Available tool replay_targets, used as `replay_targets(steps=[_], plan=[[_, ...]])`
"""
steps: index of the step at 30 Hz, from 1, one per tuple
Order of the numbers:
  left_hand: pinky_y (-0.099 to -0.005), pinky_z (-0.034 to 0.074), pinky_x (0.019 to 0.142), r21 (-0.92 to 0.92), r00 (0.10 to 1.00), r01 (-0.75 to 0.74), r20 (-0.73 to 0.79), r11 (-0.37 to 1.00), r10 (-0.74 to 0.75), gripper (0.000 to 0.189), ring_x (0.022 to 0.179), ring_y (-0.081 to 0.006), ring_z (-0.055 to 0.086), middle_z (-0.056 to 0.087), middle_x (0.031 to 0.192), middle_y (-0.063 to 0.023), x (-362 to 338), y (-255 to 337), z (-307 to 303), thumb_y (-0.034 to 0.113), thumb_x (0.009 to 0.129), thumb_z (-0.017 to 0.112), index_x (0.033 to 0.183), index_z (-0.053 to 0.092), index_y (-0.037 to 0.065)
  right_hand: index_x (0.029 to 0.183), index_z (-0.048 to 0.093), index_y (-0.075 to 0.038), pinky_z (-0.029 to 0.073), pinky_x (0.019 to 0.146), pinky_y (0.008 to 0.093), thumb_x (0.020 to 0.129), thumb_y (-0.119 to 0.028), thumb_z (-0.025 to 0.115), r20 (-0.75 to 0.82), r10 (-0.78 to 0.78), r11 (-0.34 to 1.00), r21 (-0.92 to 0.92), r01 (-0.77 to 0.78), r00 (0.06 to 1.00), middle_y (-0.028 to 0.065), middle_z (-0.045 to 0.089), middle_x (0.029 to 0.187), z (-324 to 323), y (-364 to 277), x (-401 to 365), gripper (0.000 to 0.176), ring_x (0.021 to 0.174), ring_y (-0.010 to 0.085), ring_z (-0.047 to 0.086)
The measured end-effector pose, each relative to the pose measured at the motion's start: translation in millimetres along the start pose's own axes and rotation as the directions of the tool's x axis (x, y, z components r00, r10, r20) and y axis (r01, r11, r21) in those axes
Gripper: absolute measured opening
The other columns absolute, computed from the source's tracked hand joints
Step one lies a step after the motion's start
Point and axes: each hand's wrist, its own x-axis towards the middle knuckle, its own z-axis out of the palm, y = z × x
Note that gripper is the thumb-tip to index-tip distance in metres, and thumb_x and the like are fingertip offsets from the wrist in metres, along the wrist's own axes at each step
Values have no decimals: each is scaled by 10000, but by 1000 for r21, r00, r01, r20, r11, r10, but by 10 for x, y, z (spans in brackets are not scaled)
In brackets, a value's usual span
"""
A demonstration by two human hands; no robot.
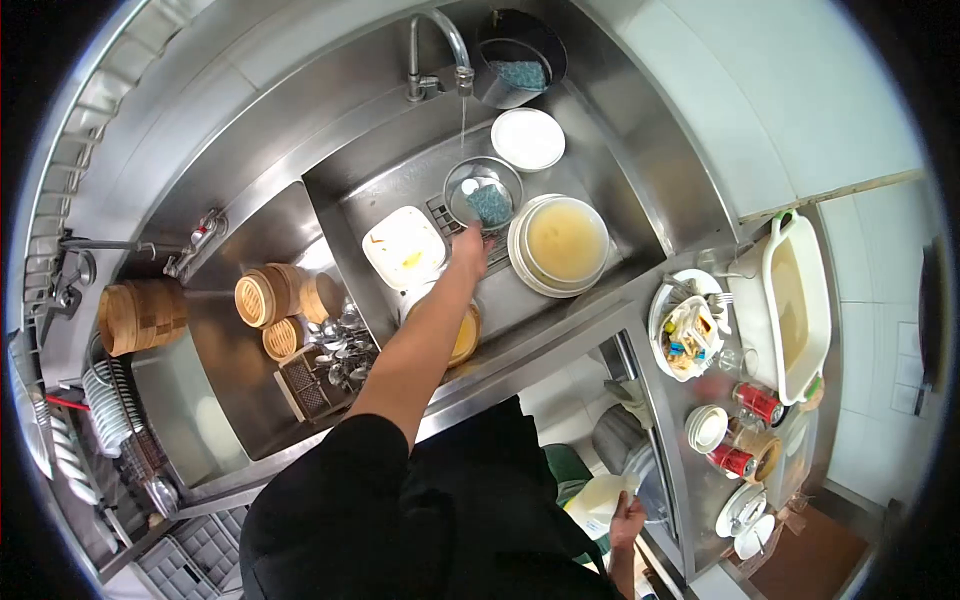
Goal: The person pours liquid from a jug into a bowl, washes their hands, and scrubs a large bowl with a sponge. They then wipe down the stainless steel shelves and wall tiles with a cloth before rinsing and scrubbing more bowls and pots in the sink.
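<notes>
The metal bowl [502, 170] sits in the sink [380, 190] just below the tap [462, 58], whose thin thread of water [463, 120] drops toward it; a bluish sponge [489, 206] lies inside. The left hand [470, 248] is the nearer by far, reaching in from the side away from the tap, so bowl and sponge lie straight past its fingertips. Its fingers are close together at the bowl's near rim; whether they pinch rim or sponge I cannot tell. The bowl is round, with no long axis. A stack of dishes [520, 260] stands to the right of and below the tap, a white dish [405, 238] to the left and below. The right hand [627, 517], well away from the tap, pinches a pale container [595, 503] at its edge.
</notes>
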Motion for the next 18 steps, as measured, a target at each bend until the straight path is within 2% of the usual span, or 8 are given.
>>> replay_targets(steps=[2, 4, 5, 7, 9, 12, 16, 18], plan=[[-353, 530, 886, 47, 995, -9, 100, 999, 4, 500, 1142, -253, 564, 531, 1357, -146, -645, 144, -2, 147, 965, 575, 1417, 416, 2, 902, 649, 48, 460, 609, 399, 990, -296, 604, 42, -71, 997, 10, 70, 997, 198, 633, 717, -323, -659, -30, 358, 645, 265, 600], [-351, 494, 934, 169, 897, -427, 201, 888, 393, 444, 1121, -246, 586, 573, 1338, -133, -1378, 38, 114, 145, 955, 590, 1373, 512, 16, 870, 659, 29, 432, 543, 415, 977, -320, 625, 128, -181, 957, -204, 204, 975, 197, 597, 639, -602, -965, 63, 367, 560, 265, 574], [-356, 484, 954, 302, 794, -551, 477, 778, 378, 445, 1138, -243, 581, 569, 1350, -127, -1799, 126, 135, 142, 947, 595, 1372, 523, 30, 876, 671, 21, 428, 531, 405, 980, -322, 623, 174, -207, 910, -328, 255, 963, 184, 601, 629, -694, -1145, 154, 361, 544, 240, 565], [-383, 466, 1004, 257, 463, -661, 879, 705, 114, 517, 1193, -272, 568, 540, 1391, -132, -2476, 204, 156, 144, 925, 628, 1423, 496, 92, 846, 676, 5, 413, 512, 405, 974, -342, 627, 250, -216, 852, -424, 307, 944, 179, 591, 614, -767, -1836, 268, 373, 517, 236, 544], [-433, 447, 1064, -84, -63, -965, 994, 248, 94, 546, 1283, -305, 529, 458, 1476, -143, -3029, 379, 225, 163, 961, 608, 1478, 434, 144, 786, 650, -12, 403, 498, 437, 950, -380, 650, 335, -273, 826, -398, 399, 902, 196, 553, 587, -740, -2741, 377, 403, 504, 321, 531], [-443, 467, 1042, -195, -222, -948, 972, 250, -82, 544, 1214, -352, 561, 470, 1453, -143, -3433, 696, 155, 161, 941, 632, 1459, 468, 185, 741, 646, -16, 410, 494, 461, 925, -411, 676, 447, -327, 735, -433, 521, 832, 206, 551, 578, -637, -3509, 545, 437, 517, 398, 529], [-422, 480, 1011, -38, -110, -958, 964, 283, -244, 527, 1208, -331, 561, 518, 1379, -126, -3450, 1192, 61, 130, 902, 665, 1409, 527, 172, 775, 686, -13, 458, 558, 464, 920, -412, 681, 494, -430, 659, -400, 637, 756, 223, 608, 661, -470, -4268, 757, 424, 610, 423, 584], [-411, 491, 974, -173, -190, -959, 980, 223, -57, 517, 1172, -326, 578, 550, 1306, -131, -3294, 1320, -20, 87, 886, 665, 1385, 542, 138, 802, 695, -11, 473, 587, 466, 921, -412, 679, 505, -498, 615, -367, 698, 705, 230, 617, 682, -363, -4628, 799, 419, 649, 431, 601]])
